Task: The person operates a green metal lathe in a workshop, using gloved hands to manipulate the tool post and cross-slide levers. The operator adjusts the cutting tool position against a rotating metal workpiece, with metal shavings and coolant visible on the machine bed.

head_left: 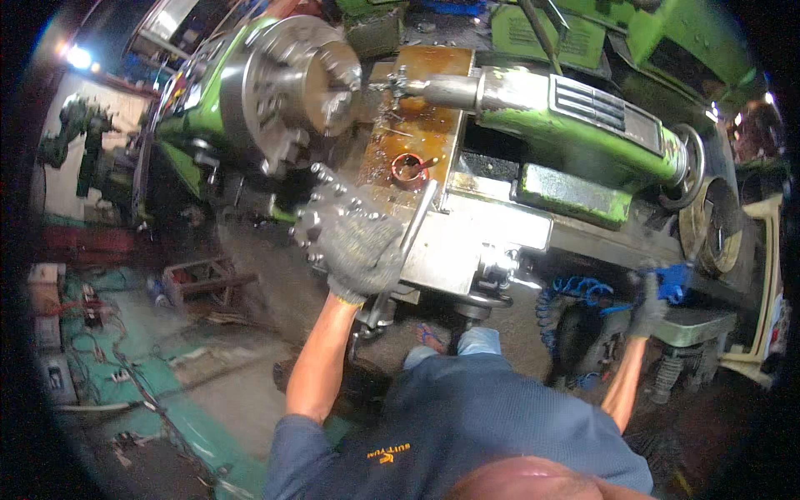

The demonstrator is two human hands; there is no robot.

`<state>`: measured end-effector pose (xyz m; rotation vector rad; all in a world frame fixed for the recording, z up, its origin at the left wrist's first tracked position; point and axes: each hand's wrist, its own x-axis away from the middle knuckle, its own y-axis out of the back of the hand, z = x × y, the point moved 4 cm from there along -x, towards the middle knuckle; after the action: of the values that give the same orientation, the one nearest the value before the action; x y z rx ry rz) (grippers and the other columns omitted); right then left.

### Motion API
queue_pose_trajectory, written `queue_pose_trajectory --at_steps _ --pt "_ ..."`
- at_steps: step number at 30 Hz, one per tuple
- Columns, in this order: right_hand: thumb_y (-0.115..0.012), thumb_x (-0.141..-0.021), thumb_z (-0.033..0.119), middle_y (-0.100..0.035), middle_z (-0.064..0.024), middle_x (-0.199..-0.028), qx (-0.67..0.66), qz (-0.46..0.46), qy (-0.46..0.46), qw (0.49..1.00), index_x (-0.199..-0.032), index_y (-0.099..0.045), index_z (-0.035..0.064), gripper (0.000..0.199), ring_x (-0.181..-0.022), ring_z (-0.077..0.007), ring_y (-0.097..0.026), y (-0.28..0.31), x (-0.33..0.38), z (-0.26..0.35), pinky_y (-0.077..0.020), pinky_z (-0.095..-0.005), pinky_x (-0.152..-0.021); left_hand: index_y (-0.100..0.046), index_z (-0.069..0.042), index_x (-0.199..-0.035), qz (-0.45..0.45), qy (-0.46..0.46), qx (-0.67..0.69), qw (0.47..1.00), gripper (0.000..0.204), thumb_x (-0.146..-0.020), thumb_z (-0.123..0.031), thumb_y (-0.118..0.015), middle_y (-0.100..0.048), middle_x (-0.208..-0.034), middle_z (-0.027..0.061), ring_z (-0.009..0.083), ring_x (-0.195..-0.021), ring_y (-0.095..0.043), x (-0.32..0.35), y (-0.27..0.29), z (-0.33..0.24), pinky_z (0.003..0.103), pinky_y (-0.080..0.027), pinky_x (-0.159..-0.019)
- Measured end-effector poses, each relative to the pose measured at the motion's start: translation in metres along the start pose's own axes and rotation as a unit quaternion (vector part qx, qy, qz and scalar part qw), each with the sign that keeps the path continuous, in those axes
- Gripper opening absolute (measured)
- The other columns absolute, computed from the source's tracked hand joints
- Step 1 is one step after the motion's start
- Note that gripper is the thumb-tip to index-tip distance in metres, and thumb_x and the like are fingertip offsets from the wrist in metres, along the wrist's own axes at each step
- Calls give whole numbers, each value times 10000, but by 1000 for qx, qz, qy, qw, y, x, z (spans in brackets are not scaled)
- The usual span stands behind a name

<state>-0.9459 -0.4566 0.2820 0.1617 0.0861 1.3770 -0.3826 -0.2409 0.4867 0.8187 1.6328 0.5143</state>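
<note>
My left hand, in a grey knit glove, grips a round metal disc with a ring of holes. It holds the disc in front of the lathe carriage, below the chuck; the fingertips are partly hidden. Far to the right, my gloved right hand is closed round a blue air blow gun, somewhat blurred. A blue coiled hose hangs near it. The lathe chuck stands at the upper left, facing the tailstock quill.
A red-rimmed cup with a stick in it sits on the oily, chip-strewn carriage. The green tailstock ends in a handwheel. Below stand a stool and, at left, a rusty metal frame. Cables cross the floor.
</note>
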Motion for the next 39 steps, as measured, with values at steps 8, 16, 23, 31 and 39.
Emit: queue_pose_trajectory --at_steps 8,16,23,31,39 --pt "-738 -842 259 -723 -270 -970 253 290 259 886 -1313 -614 101 511 -950 -424 -721 -306 54 181 -537 -490 -791 -614 -171 -671 -14 -70 -76 995 83 -715 -230 -652 -544 -566 68 300 -491 -548 -13 -14 9 457 -419 -481" --pt "-758 -842 343 -709 -288 -1050 441 304 348 770 -1257 -577 87 520 -991 -488 -679 -443 37 202 -532 -560 -843 -611 -178 -664 -72 -60 -40 995 168 -826 -222 -605 -582 -555 89 306 -489 -585 -3 -29 17 495 -429 -497" --pt "-733 -834 291 -705 -310 -1074 458 294 375 751 -1415 -519 110 645 -1024 -479 -684 -451 32 194 -537 -554 -883 -589 -194 -629 -72 -51 -45 995 136 -758 -237 -604 -582 -562 85 293 -534 -614 -3 -23 11 481 -464 -519" --pt "-711 -828 206 -695 -290 -1168 409 323 364 772 -1453 -507 129 662 -1093 -443 -676 -473 71 226 -526 -533 -946 -623 -202 -653 -55 -30 -44 997 128 -764 -267 -630 -608 -580 94 319 -543 -630 -3 -17 16 493 -486 -543" --pt "-807 -736 242 -697 -261 -1214 376 370 356 771 -1334 -616 45 658 -1139 -426 -667 -510 76 245 -533 -478 -985 -641 -181 -657 -56 -17 -25 998 121 -756 -247 -660 -627 -605 105 337 -552 -632 -5 -14 13 486 -472 -542"
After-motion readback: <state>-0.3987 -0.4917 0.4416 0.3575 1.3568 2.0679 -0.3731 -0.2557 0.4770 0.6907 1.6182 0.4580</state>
